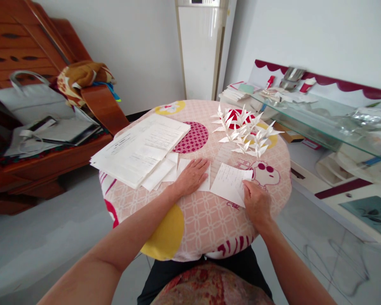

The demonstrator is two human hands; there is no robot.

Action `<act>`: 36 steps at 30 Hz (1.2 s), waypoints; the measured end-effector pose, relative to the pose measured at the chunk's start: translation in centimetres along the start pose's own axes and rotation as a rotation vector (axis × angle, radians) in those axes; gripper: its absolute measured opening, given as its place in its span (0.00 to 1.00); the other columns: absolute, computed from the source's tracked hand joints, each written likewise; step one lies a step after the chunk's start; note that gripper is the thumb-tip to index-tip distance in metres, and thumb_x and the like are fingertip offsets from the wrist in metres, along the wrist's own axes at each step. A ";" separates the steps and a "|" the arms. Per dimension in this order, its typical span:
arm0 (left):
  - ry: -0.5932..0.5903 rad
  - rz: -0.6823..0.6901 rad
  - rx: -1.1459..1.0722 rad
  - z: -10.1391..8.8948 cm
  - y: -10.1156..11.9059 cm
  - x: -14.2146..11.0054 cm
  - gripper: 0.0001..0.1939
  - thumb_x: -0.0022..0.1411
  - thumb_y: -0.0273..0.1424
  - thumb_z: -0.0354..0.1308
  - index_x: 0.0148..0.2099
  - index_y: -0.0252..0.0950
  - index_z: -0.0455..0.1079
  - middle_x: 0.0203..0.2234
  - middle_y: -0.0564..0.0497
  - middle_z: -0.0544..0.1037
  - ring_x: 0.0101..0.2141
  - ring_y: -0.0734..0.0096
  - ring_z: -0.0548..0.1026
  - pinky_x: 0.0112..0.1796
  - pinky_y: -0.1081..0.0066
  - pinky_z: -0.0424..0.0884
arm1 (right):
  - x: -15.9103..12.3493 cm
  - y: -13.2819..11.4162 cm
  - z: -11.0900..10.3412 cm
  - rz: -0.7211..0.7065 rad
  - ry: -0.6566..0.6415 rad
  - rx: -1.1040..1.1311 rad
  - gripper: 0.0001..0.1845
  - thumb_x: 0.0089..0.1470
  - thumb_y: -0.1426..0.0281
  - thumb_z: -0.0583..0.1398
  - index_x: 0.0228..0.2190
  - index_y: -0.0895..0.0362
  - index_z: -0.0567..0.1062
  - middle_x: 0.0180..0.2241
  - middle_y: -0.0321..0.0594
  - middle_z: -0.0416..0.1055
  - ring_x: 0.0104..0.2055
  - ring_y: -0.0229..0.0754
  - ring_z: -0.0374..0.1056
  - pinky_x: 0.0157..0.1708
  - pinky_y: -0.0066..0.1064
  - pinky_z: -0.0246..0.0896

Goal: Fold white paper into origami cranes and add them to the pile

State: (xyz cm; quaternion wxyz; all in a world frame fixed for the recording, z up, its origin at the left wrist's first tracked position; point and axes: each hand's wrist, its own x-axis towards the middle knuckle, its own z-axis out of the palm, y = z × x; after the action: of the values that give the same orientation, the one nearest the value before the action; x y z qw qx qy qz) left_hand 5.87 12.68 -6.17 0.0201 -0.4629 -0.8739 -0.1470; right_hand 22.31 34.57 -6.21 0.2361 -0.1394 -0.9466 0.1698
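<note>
My left hand [194,176] lies flat, fingers stretched out, on a small white paper sheet [204,184] in the middle of the round table. To its right, my right hand [256,202] has its fingers closed on the edge of another squarish paper sheet [227,183] with faint writing. That sheet rests mostly on the tablecloth. Left of my left hand are loose cut paper pieces [160,173], partly beneath a thick stack of printed papers [139,146]. Beyond my right hand, several folded white paper cranes [246,131] stand in a cluster.
A patterned pink tablecloth [197,224] covers the table. On the left is a wooden sofa [98,106] holding a grey bag [38,99]. A glass-topped cabinet [324,127] with papers and cups stands close on the right. A white upright unit [199,51] is behind the table.
</note>
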 end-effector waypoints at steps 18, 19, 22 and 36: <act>0.063 -0.100 -0.304 -9.6 -4.1 1.4 0.15 0.60 0.27 0.55 0.48 0.36 0.77 0.42 0.48 0.81 0.43 0.65 0.77 0.48 0.65 0.72 | 7.3 -0.3 -3.7 0.109 0.086 0.561 0.37 0.52 0.68 0.62 0.63 0.61 0.66 0.25 0.35 0.76 0.25 0.39 0.67 0.27 0.31 0.64; 0.093 -0.128 -0.318 -11.7 -4.7 1.0 0.16 0.60 0.29 0.56 0.49 0.36 0.77 0.42 0.49 0.81 0.42 0.65 0.77 0.47 0.66 0.72 | 7.6 -0.7 -3.7 0.070 0.121 0.577 0.37 0.53 0.68 0.62 0.64 0.60 0.64 0.25 0.33 0.76 0.25 0.39 0.67 0.27 0.30 0.65; 0.162 -0.271 -0.261 -17.3 -7.2 -0.6 0.18 0.62 0.34 0.57 0.52 0.33 0.76 0.41 0.49 0.82 0.39 0.67 0.75 0.45 0.67 0.71 | 8.4 -2.0 -3.3 -0.072 0.209 0.648 0.27 0.57 0.69 0.61 0.58 0.57 0.72 0.30 0.35 0.79 0.29 0.40 0.72 0.30 0.32 0.69; 0.115 -0.008 -0.248 -10.6 -5.9 -2.8 0.28 0.63 0.44 0.59 0.61 0.37 0.67 0.57 0.44 0.74 0.56 0.56 0.72 0.58 0.55 0.66 | 1.6 -2.9 1.5 -0.700 -0.046 0.477 0.13 0.62 0.76 0.57 0.42 0.56 0.81 0.41 0.48 0.81 0.47 0.47 0.76 0.48 0.44 0.74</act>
State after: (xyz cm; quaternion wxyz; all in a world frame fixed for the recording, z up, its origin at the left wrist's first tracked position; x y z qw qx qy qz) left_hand 1.58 4.42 2.08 0.0123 -0.4491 -0.8482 -0.2805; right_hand 19.62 32.10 -5.68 0.2842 0.2529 -0.8759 0.2967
